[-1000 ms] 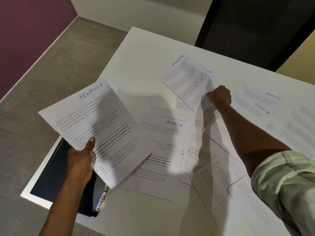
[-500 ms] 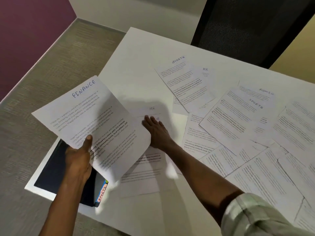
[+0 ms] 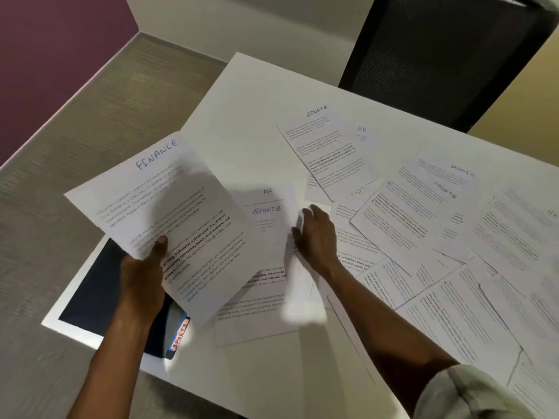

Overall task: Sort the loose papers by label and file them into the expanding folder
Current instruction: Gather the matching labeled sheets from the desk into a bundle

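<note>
At left of centre, the left hand (image 3: 142, 267) pinches the FINANCE sheet (image 3: 169, 225), thumb on top, holding it raised above the white table (image 3: 254, 104). The dark expanding folder (image 3: 99, 294) lies beneath it at lower left, a SPORTS tab (image 3: 179, 340) showing. The right hand (image 3: 316, 237), fingers loosely bent, rests on the right edge of the SPORTS sheet (image 3: 269, 237); whether it grips is unclear. More loose papers (image 3: 423, 225) cover the right side.

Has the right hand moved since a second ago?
Yes. The right hand has come back from the far SPORTS sheet toward the person, onto the near SPORTS sheet.
</note>
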`<state>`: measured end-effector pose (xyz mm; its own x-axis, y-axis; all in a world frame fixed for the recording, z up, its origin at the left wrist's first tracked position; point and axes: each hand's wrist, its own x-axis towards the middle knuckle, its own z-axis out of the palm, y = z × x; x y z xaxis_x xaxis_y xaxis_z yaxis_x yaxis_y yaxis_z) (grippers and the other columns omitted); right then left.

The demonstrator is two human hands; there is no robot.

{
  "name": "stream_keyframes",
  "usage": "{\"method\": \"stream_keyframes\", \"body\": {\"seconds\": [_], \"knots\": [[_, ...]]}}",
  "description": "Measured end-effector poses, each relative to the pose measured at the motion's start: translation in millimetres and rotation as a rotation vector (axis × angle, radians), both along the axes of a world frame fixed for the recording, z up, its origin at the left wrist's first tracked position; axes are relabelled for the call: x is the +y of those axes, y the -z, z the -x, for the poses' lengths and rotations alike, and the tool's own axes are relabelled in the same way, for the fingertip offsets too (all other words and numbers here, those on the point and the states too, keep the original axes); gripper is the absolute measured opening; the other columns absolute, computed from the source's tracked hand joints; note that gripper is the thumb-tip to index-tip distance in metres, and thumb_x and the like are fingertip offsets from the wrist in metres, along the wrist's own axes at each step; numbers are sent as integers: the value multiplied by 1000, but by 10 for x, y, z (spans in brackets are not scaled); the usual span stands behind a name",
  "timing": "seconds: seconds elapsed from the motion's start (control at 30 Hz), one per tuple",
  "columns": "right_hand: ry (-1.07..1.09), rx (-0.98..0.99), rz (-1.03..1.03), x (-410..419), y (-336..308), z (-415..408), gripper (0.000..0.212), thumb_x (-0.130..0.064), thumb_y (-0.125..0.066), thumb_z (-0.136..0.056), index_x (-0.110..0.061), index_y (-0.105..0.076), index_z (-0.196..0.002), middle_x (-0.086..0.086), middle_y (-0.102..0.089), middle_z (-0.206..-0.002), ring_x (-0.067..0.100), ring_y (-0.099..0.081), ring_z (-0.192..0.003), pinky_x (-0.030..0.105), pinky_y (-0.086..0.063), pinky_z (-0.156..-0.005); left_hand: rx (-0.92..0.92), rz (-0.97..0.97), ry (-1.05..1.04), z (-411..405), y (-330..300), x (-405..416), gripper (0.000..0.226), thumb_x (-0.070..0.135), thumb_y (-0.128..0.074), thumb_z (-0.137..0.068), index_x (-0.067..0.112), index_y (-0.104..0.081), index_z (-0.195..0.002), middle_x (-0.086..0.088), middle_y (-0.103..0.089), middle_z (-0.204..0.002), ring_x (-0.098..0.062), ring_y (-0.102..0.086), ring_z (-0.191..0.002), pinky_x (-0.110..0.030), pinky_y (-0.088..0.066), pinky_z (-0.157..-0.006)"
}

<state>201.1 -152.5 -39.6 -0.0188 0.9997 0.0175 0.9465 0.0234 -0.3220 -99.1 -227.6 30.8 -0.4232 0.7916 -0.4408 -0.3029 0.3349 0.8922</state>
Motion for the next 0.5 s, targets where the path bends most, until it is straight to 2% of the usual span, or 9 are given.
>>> {"method": "stream_keyframes", "body": {"seconds": [0.03, 0.07, 0.13, 0.2, 0.23, 0.3, 0.37, 0.5], "knots": [[101, -35, -39, -66, -8, -85, 28, -18, -63, -78, 1, -59, -99, 20, -61, -97, 37, -59, -86, 42, -49, -70, 13, -17, 17, -46, -16, -7, 34, 13, -58, -99, 15, -59, -133, 8, -74, -108, -16, -70, -104, -32, -60, -75], [192, -56, -23, -152, -12, -159, 25, -20, -59, -77, 0, -59, -92, 17, -61, -88, 33, -57, -78, 39, -45, -66, 27, -28, 34, -78, -13, -13, 36, 13, -57, -99, 16, -57, -135, 8, -74, -109, -15, -71, -103, -29, -60, -74], [284, -89, 80, -341, 25, -194, 35, -28, -57, -76, 3, -61, -92, 21, -65, -89, 34, -60, -75, 39, -46, -67, 58, -47, 86, -154, 2, -3, 37, 16, -58, -99, 25, -57, -134, 7, -73, -113, -14, -71, -103, -31, -61, -75], [236, -136, 154, -505, 103, -64, 51, -35, -60, -76, 8, -62, -103, 31, -64, -110, 40, -63, -86, 43, -50, -74, 77, -26, 76, -229, 28, 42, 34, 18, -61, -98, 37, -60, -126, 7, -72, -111, -16, -70, -101, -33, -59, -71], [193, -137, 186, -575, 110, 47, 55, -38, -55, -79, 7, -62, -109, 31, -59, -123, 40, -62, -96, 44, -51, -81, 77, -2, 59, -275, 32, 70, 32, 19, -62, -97, 40, -61, -121, 9, -72, -108, -16, -70, -97, -30, -59, -67], [96, -111, 241, -688, 142, 255, 65, -39, -31, -80, 3, -62, -119, 25, -50, -138, 37, -55, -115, 43, -47, -94, 67, 17, 56, -364, 32, 117, 30, 19, -64, -96, 42, -62, -115, 10, -72, -102, -12, -71, -91, -25, -58, -62], [17, -76, 303, -770, 195, 353, 74, -41, -19, -78, -2, -57, -128, 19, -47, -142, 34, -46, -126, 41, -42, -103, 63, 17, 70, -421, 30, 147, 26, 20, -66, -94, 37, -64, -114, 10, -74, -98, -13, -73, -89, -28, -58, -65], [-47, 78, 373, -855, 180, 264, 68, -50, -33, -85, -12, -43, -141, 7, -46, -143, 25, -42, -130, 34, -38, -109, 64, 40, 65, -454, 7, 207, 22, 21, -69, -92, 29, -65, -112, 8, -76, -92, -16, -75, -84, -34, -59, -68]]}}
